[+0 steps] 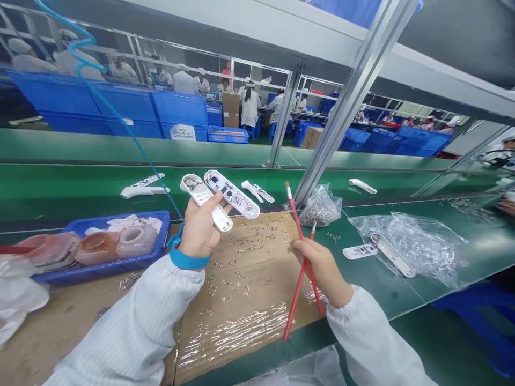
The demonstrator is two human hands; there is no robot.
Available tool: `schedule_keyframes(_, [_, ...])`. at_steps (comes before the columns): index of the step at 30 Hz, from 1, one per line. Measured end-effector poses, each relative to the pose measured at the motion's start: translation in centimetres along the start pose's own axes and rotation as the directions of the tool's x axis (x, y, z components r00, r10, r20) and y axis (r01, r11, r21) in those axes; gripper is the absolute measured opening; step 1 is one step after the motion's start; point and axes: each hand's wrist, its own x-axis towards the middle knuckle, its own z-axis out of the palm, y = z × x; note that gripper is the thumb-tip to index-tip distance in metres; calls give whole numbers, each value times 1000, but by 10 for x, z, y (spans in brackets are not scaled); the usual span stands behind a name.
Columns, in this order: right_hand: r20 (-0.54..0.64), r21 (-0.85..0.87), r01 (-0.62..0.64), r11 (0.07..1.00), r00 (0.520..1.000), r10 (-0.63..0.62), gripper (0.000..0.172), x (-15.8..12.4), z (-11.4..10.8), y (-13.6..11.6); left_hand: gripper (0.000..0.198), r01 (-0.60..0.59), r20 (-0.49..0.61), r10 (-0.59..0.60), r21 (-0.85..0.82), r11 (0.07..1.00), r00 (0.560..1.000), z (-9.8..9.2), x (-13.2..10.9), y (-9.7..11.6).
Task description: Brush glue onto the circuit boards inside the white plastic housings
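around you, blue crates (124, 107) line the workshop beyond a green conveyor belt (96, 182). more white plastic housings (145, 187) lie on the belt past your left hand (199, 233), which grips two white plastic housing halves (231, 194). under it, small metal clips (237, 279) lie scattered across a cardboard sheet (273, 230), and a clear plastic bag (319, 209) of parts sits beyond your right hand (317, 268), apart from the left and pinching two red-handled brushes (306, 236).

You're facing a green conveyor bench (80, 146) with a metal frame post (354, 102) rising beside it. Past it, blue crates (181, 110) and a cardboard box (230, 110) stand on the green floor (257, 141), and people in white coats (249, 107) work at long benches (372, 124) beyond.
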Motion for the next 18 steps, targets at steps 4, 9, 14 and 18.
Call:
schedule_keyframes(4, [-275, 46, 13, 999, 962, 0, 5, 17, -8, -24, 32, -143, -1, 143, -23, 989, 990, 4, -10, -7])
schedule_keyframes(9, [-330, 286, 0, 958, 939, 99, 9, 50, 7, -68, 44, -314, 28, 314, 20, 949, 949, 10, -31, -15])
schedule_keyframes(14, [-256, 389, -71, 919, 949, 182, 8, 65, 31, -96, 53, -423, 11, 424, 97, 901, 906, 5, -43, -23])
schedule_keyframes(18, [-254, 368, -107, 924, 944, 210, 8, 66, 40, -102, 50, -463, 15, 476, 259, 847, 879, -4, -41, -28])
